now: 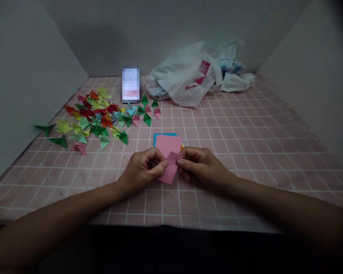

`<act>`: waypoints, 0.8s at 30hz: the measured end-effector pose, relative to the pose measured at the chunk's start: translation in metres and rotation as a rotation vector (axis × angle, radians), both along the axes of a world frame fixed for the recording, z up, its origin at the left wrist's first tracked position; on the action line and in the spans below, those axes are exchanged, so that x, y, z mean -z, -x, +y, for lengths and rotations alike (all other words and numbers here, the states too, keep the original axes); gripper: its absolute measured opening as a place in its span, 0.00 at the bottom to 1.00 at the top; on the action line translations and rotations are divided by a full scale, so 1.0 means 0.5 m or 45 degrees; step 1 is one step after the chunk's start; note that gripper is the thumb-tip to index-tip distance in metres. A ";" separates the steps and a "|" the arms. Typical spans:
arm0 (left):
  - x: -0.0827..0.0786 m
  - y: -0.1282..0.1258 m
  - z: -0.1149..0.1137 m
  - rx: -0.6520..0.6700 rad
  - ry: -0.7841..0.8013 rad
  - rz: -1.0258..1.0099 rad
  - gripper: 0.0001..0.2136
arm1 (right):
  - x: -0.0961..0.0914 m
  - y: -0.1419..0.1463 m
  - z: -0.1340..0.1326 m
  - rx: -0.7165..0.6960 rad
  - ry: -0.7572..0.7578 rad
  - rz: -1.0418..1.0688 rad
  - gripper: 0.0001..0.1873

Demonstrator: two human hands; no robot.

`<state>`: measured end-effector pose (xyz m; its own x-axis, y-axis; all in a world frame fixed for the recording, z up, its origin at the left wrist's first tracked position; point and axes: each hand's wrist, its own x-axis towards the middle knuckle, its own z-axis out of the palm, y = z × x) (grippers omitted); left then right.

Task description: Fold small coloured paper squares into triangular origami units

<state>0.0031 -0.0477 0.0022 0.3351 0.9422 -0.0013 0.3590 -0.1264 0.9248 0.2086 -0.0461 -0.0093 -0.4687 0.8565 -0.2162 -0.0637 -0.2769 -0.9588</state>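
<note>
A small pink paper (170,171), partly folded, is pinched between both my hands just above the pink checked tablecloth (246,152). My left hand (143,169) grips its left edge with thumb and curled fingers. My right hand (201,165) holds the right edge the same way. Directly behind the hands lies a small stack of square papers (168,142), pink on top with blue and yellow edges showing underneath.
A heap of several folded paper triangles (97,118) in red, green, yellow, blue and pink spreads over the far left. A blurred upright card or phone (130,84) stands behind it. White plastic bags (188,76) lie at the back. Grey walls enclose three sides.
</note>
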 end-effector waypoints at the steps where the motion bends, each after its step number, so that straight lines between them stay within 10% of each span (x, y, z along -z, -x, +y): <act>1: 0.000 0.000 0.000 0.008 0.005 -0.002 0.07 | -0.001 0.000 -0.001 0.000 -0.019 -0.002 0.15; 24: 0.001 -0.002 0.006 0.066 0.323 -0.164 0.10 | -0.007 0.004 -0.002 -0.035 -0.321 -0.248 0.14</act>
<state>0.0039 -0.0446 0.0018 0.3957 0.8988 -0.1887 0.2355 0.0993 0.9668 0.2066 -0.0471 -0.0056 -0.4631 0.8821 -0.0868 0.1321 -0.0281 -0.9908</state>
